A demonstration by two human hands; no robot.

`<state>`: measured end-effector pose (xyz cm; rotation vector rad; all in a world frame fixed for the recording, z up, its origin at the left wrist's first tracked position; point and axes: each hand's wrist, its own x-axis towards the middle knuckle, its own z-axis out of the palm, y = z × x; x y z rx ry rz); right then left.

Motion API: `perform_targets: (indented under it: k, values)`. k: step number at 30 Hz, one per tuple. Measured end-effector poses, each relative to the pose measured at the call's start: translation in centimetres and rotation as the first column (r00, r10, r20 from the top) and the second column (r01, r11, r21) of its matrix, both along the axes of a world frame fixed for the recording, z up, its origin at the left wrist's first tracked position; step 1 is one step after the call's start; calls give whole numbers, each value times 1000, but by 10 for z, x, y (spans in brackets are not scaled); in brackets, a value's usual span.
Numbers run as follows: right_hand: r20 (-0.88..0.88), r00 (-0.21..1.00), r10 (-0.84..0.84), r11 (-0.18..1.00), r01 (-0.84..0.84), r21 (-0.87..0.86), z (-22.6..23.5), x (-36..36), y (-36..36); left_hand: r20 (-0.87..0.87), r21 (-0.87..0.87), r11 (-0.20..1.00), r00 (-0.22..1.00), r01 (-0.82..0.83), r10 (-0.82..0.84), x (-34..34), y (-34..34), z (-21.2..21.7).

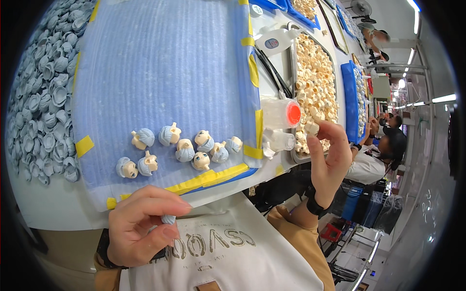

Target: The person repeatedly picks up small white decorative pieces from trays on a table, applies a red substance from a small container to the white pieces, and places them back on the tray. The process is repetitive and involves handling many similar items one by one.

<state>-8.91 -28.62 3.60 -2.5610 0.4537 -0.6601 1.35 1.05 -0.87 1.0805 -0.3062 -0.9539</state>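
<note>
At 7 o'clock the left hand (148, 225) pinches a small blue hair piece (168, 219) between thumb and fingers, just beyond the near edge of the padded blue sheet (160, 72), whose wide surface spreads toward 10 o'clock. At 3 o'clock the right hand (331, 157) has its thumb and forefinger bent toward each other at a cream doll-head part (310, 129) over the metal tray (302, 158), though I cannot tell whether they grip it. Partly blue-haired doll heads (201, 161) lie on the sheet around 9 o'clock, and a red-lidded jar (277, 111) stands beside the tray at 2 o'clock.
</note>
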Motion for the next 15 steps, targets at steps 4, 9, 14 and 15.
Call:
perform_targets:
  k: [4,9,14,15]
  values:
    - [-176,980,90,982,-116,-147,16,6,4,18,-6,1000,1000,-11,11,-1,-1,-1]
    - [-225,960,167,945,-221,-241,17,12,-1,22,-16,1000,1000,-4,5,-1,-1,-2]
    - [-220,962,159,944,-214,-253,14,14,0,24,-21,1000,1000,-13,14,-1,-1,-3]
    - [-215,965,148,948,-200,-247,14,13,0,25,-22,1000,1000,-14,14,-1,-1,-3]
